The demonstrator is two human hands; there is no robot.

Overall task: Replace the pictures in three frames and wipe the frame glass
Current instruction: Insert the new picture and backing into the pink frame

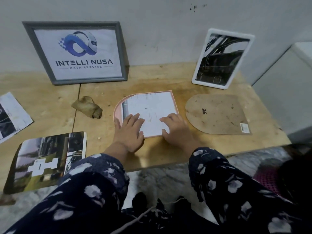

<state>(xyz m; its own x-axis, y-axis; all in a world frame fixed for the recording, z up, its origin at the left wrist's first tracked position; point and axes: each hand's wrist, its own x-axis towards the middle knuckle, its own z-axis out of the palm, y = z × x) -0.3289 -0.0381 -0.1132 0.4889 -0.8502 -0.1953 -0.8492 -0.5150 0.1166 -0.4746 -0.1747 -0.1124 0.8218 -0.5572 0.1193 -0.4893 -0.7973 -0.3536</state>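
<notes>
grey frame [76,53] print reads "INTELLI NUSA", "DATA SERVICE"

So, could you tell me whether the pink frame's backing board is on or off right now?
Off. The backing board lies on the table beside the pink frame, which lies flat with paper showing in it.

— What's under your palms?
— The pink arch-topped frame [173,105], face down at the table's centre, a white sheet [152,108] laid in it.
— And its backing?
— The brown arched backing board [217,114] lies flat at 3 o'clock.
— The others?
— The grey frame [76,51] with the logo print leans on the wall at 11 o'clock; the white frame [222,59] leans at 1. A crumpled tan cloth [87,107] lies at 9, and a loose photo print [45,159] at 8.
</notes>
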